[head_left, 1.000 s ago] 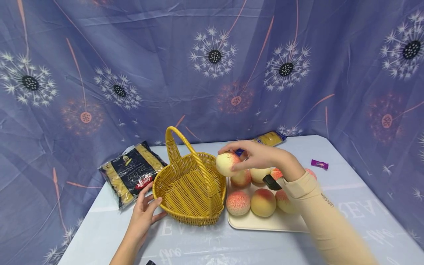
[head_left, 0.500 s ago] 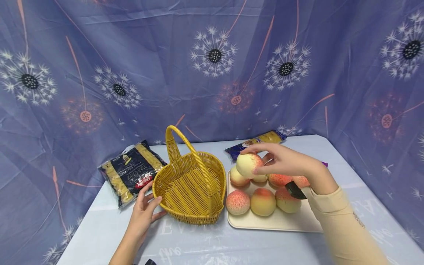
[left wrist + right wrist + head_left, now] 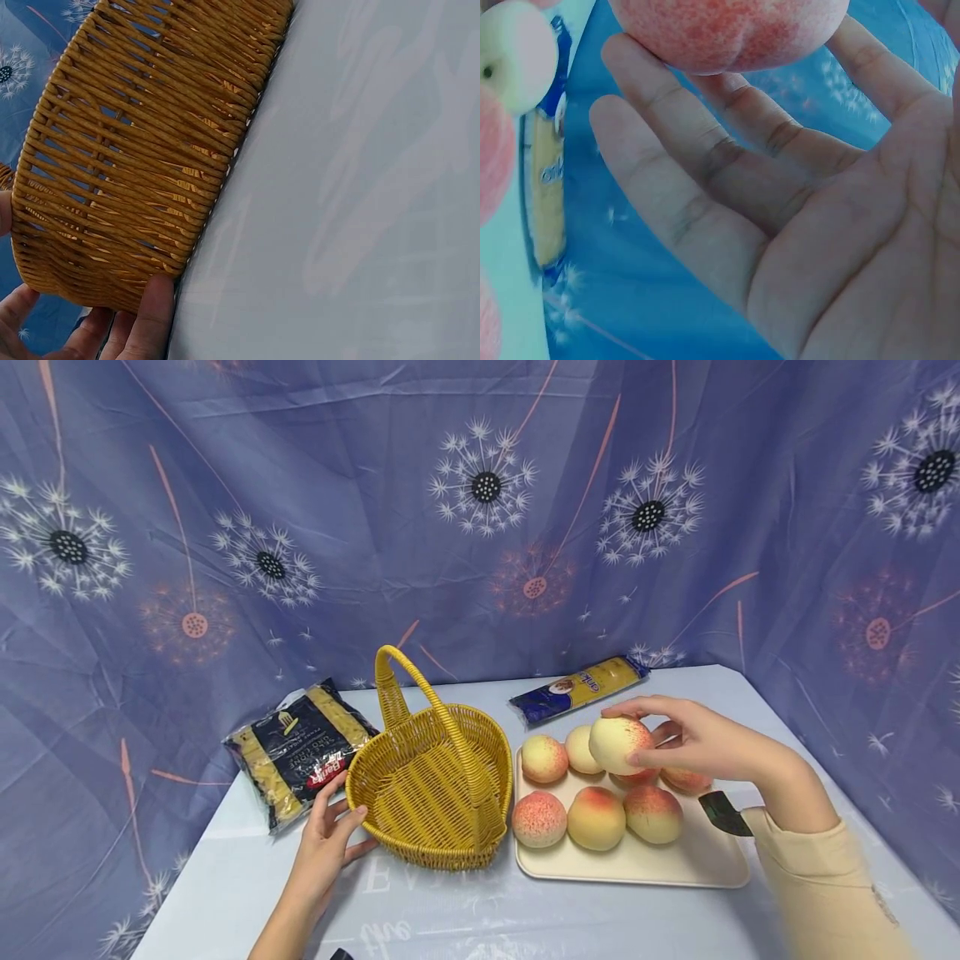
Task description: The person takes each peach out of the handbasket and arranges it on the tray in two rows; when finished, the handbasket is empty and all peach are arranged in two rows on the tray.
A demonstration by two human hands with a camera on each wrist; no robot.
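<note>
My right hand holds a pale yellow peach with a red blush between thumb and fingertips, over the back row of a cream tray. In the right wrist view the peach's red side rests at the fingertips. Several more peaches sit on the tray, among them a yellow-orange peach in front. My left hand grips the near left side of a yellow wicker basket, thumb at the rim. In the left wrist view, fingers press on the woven wall. No fruit shows inside the basket.
Behind the left hand lies a black Barilla pasta bag. A blue-and-yellow pasta packet lies behind the tray. A dandelion-print curtain hangs behind the pale table. The basket's arched handle stands upright.
My right hand has carried the peach rightward from beside the basket to above the tray's back row. The pasta packet and more peaches are uncovered; the purple wrapper is now hidden. The left hand stays put.
</note>
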